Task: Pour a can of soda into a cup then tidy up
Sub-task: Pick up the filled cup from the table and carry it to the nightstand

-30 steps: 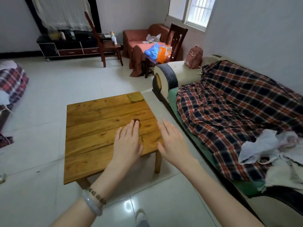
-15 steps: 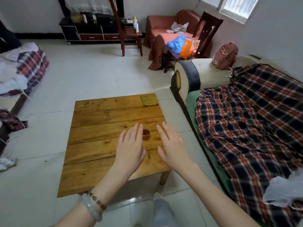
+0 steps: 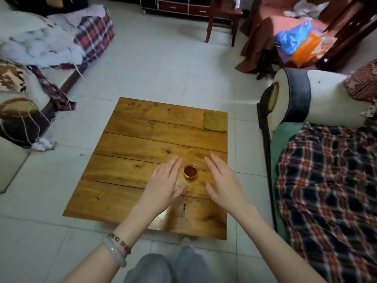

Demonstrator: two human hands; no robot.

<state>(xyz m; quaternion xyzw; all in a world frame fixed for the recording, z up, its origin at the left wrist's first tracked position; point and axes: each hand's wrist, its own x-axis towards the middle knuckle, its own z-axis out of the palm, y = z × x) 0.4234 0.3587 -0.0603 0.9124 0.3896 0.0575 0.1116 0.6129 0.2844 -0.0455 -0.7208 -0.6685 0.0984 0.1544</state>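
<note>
**One cup, two open hands, one low table**

One small clear cup (image 3: 191,170) holding a dark reddish-brown drink stands upright on the near half of the single square wooden plank table (image 3: 142,144). One folded olive-green cloth (image 3: 215,121) lies at the table's far right corner, well apart from the cup.

Two hands are out, palms down. The left hand (image 3: 163,184) is just left of the cup and the right hand (image 3: 223,182) is just right of it. Fingers on both are straight and only slightly spread, thumbs out to the inside, gripping nothing. Neither hand touches the cup. I honestly can't tell if they rest on the wood or float just over it.

The left wrist has two pieces on it: a brown bead bracelet (image 3: 120,240) and a pale smooth bangle (image 3: 115,252).

Compared to half a second ago, the hands have drifted wider apart, so the cup now sits fully in the open gap between them. The view has also tipped downward, and two grey trouser knees (image 3: 163,268) now show at the bottom.
</note>
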